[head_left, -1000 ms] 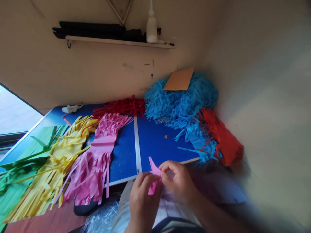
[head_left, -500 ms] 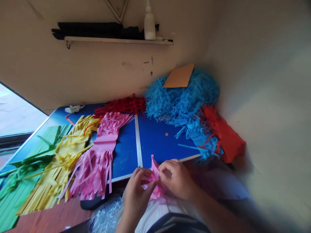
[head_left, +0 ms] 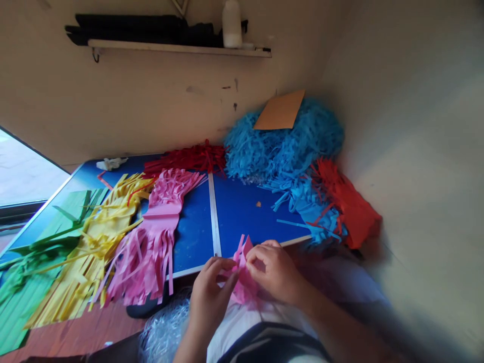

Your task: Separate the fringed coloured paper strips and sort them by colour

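Low in the middle of the view, in front of the table edge, a piece of pink fringed paper (head_left: 244, 287) is between my hands above my lap. My left hand (head_left: 214, 285) pinches its left side between thumb and fingers. On its right side, my right hand (head_left: 273, 269) pinches it with thumb and forefinger. A pointed end and a thin strip stick up between the fingertips. The paper's lower part lies against pale cloth on my lap and is partly hidden by my hands.
On the blue table (head_left: 192, 242) lie green (head_left: 56, 242), yellow (head_left: 98, 242) and pink fringe (head_left: 161, 217). Dark red fringe (head_left: 185, 159), a blue shredded heap (head_left: 272, 151) with an orange card (head_left: 280, 112), and red fringe (head_left: 350, 209) sit behind. A shelf (head_left: 177, 48) holds a white bottle (head_left: 232, 25).
The view has tilted slightly down, so the shelf sits higher in the picture. My fingers have shifted a little on the pink paper, and a separate strip now shows beside its pointed end.
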Demonstrator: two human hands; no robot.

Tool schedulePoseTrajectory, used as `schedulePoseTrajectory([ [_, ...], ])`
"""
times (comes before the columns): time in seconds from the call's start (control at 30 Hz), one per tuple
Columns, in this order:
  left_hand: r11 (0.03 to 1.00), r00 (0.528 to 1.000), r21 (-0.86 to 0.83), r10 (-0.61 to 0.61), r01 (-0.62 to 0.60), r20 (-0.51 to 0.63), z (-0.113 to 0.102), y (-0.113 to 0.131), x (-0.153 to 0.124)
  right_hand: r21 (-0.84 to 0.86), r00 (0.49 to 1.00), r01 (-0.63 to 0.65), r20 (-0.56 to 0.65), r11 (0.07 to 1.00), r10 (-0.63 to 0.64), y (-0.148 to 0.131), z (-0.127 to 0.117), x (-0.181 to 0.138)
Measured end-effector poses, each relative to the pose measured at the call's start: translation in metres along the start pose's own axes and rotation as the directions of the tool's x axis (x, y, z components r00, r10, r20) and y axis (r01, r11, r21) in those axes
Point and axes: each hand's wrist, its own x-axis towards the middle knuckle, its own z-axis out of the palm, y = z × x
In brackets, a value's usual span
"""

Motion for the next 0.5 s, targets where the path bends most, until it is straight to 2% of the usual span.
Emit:
schedulePoseTrajectory([
  [0.07, 0.977, 0.992, 0.177, 0.123, -0.117, -0.019, 0.002, 0.000, -0.002, -0.002, 1.000, 0.007, -0.005, 1.000, -0.007, 0.000, 0.000, 0.001],
  [0.1, 0.936, 0.977, 0.298, 0.210, -0.188, -0.044, 0.003, 0.000, -0.002, -0.004, 1.000, 0.013, -0.010, 1.000, -0.013, 0.000, 0.000, 0.002],
  [0.17, 0.799, 0.916, 0.524, 0.392, -0.293, -0.085, 0.006, 0.004, -0.001, -0.027, 0.999, 0.027, -0.023, 0.999, -0.027, 0.000, 0.001, 0.003],
  [0.23, 0.687, 0.856, 0.647, 0.506, -0.330, -0.100, 0.009, 0.009, 0.003, -0.089, 0.998, 0.030, -0.052, 0.996, -0.035, 0.000, 0.003, 0.004],
  [0.33, 0.636, 0.835, 0.693, 0.543, -0.341, -0.088, 0.011, 0.018, 0.009, -0.191, 0.991, -0.010, -0.132, 0.982, -0.016, -0.004, 0.006, 0.005],
  [0.4, 0.649, 0.843, 0.684, 0.530, -0.335, -0.091, 0.011, 0.022, 0.012, -0.197, 0.985, -0.056, -0.169, 0.979, 0.022, -0.007, 0.009, 0.005],
  [0.5, 0.704, 0.860, 0.628, 0.498, -0.330, -0.107, 0.011, 0.026, 0.013, -0.148, 0.981, -0.129, -0.163, 0.981, 0.105, -0.010, 0.010, 0.003],
])
